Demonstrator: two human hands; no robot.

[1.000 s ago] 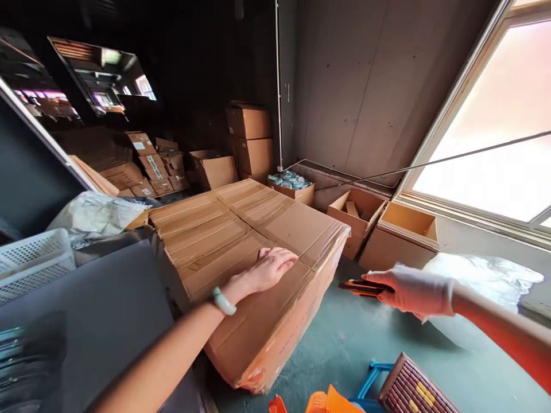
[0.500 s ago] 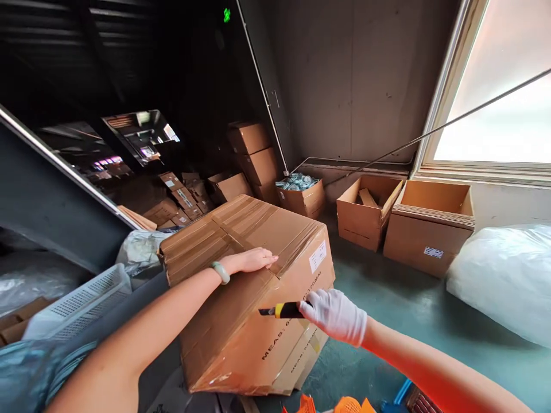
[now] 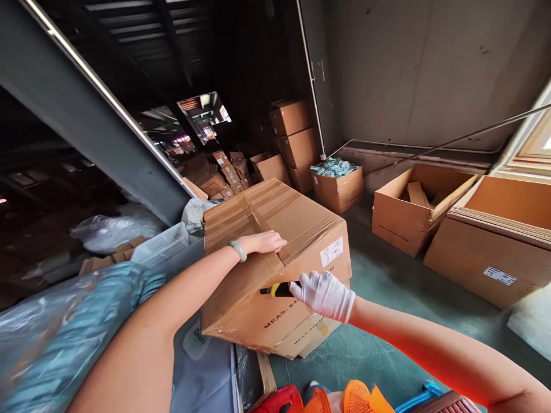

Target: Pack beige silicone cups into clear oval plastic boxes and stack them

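Note:
A large taped cardboard carton (image 3: 297,212) stands tilted in front of me, with printed lettering and a white label on its near side. My bare left hand (image 3: 267,242), a pale green bangle at its wrist, rests on the carton's top beside the central seam, fingers lying on the cardboard and holding nothing. In my white-gloved right hand (image 3: 325,293) is a black and yellow utility knife (image 3: 282,289). Its blade points left, close to the printed side just below the top edge; whether it touches the cardboard I cannot tell.
Open cartons (image 3: 400,215) stand on the green floor at right, and one further back holds teal-and-white items (image 3: 336,167). Cartons are stacked (image 3: 297,135) behind. At left are a white plastic crate (image 3: 159,246) and plastic-wrapped teal goods (image 3: 73,327). A slanted pole crosses at right.
My view has swung left, so the surroundings sit further right. The knife has come closer to the carton's top edge. My left hand stays on the carton, its fingers slightly more bent.

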